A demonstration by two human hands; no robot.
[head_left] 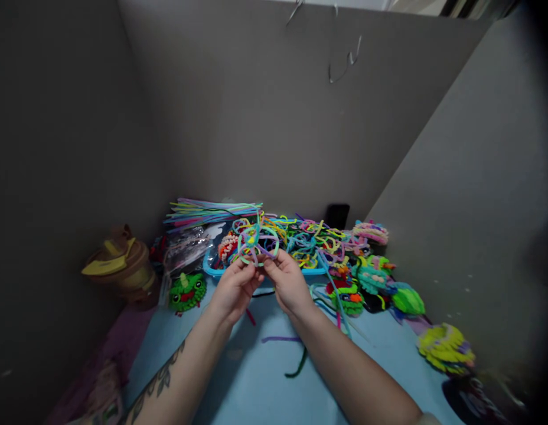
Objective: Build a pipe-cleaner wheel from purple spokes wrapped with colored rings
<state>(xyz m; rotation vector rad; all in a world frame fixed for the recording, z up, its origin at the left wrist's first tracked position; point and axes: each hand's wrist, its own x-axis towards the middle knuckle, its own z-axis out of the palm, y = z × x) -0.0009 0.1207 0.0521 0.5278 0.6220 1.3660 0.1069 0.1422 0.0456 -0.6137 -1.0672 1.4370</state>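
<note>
Between my hands is a round pipe-cleaner frame (274, 234), a mint-green and lilac ring with spokes meeting at a teal and yellow centre. My left hand (238, 284) pinches its lower rim from the left. From the right, my right hand (286, 280) grips the same rim between thumb and fingers. The ring is held up in front of a blue tray (312, 271) heaped with bent, many-coloured pipe cleaners (305, 242). On the blue table below my hands lie a purple pipe cleaner (280, 339) and a dark green one (296, 369).
Straight pipe cleaners (212, 211) lie in a bundle at the back left, above clear plastic bags (185, 251). A green fuzzy figure (188, 292) and a brown pot (123, 268) stand left. Fuzzy pieces, including a yellow one (446, 348), line the right. Grey panels (256, 118) enclose the table.
</note>
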